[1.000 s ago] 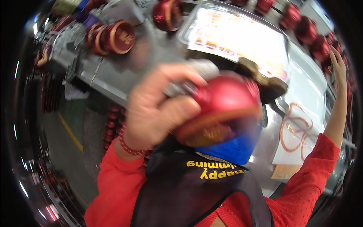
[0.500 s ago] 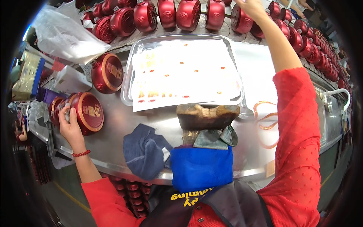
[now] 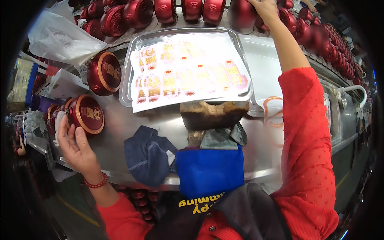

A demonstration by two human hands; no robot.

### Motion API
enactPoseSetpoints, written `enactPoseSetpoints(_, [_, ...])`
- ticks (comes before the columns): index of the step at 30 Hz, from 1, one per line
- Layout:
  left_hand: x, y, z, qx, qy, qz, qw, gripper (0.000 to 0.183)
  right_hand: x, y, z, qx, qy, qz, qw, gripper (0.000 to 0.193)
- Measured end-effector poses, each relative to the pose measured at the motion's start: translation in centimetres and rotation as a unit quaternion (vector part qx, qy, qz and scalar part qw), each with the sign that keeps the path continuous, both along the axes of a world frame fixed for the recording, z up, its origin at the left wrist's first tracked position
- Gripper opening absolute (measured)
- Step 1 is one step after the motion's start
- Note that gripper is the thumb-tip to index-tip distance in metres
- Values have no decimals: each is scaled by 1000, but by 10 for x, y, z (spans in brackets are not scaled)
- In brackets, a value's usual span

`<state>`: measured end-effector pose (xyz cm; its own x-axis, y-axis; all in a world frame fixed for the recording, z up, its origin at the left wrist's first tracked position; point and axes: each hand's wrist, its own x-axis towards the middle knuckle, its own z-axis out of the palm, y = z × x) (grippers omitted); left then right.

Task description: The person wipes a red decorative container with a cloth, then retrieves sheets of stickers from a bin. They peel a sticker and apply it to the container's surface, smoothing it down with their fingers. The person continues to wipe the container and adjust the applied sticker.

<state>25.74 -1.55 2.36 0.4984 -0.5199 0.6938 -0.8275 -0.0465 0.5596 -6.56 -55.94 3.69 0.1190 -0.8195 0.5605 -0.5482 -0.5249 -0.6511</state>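
Note:
At the left of the metal table, my left hand (image 3: 82,156) is open, fingers apart, beside a dark red round bottle (image 3: 86,115) with a gold ring and gold characters on its face. A pale covering shows at one fingertip. Behind it stands another such bottle (image 3: 104,74). My right arm reaches to the far row, where my right hand (image 3: 265,10) is closed at the top of a plain red bottle (image 3: 241,15), which is smeared by motion. Its fingertips are partly cut off by the upper edge. Between my hands lies a sheet of gold and red decals (image 3: 188,74) on a metal tray (image 3: 127,86).
A dark carved wooden block (image 3: 214,119) stands in front of me, with a blue cloth (image 3: 210,170) and a navy cloth (image 3: 148,158) nearby. Orange ring decals (image 3: 273,110) lie at right. Rows of red bottles (image 3: 192,10) line the far side; plastic wrap (image 3: 64,36) is at far left.
My left hand has let go of the decorated bottle and drawn back toward me, its fingers spreading. My right hand has taken hold of a bottle in the far row. The view has shifted slightly.

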Motion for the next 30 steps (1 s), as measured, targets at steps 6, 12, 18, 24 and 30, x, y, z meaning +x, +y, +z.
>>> enactPoseSetpoints(6, [-85,-36,8,11,165,-239,957,43,-80,151,104,47,-44,268,961,16])
enactPoseSetpoints(12, [-166,-67,24,-32,393,-545,740,76,-87,296,110,159,-74,536,826,22])
enactPoseSetpoints(18, [-189,-32,-5,103,604,-460,643,59,-74,353,24,203,21,451,869,31])
enactPoseSetpoints(24, [-188,-51,-33,47,612,-400,681,49,-75,290,36,-161,384,173,893,14])
enactPoseSetpoints(30, [-185,-47,-32,75,603,-387,694,54,-27,245,7,-194,441,107,870,13])
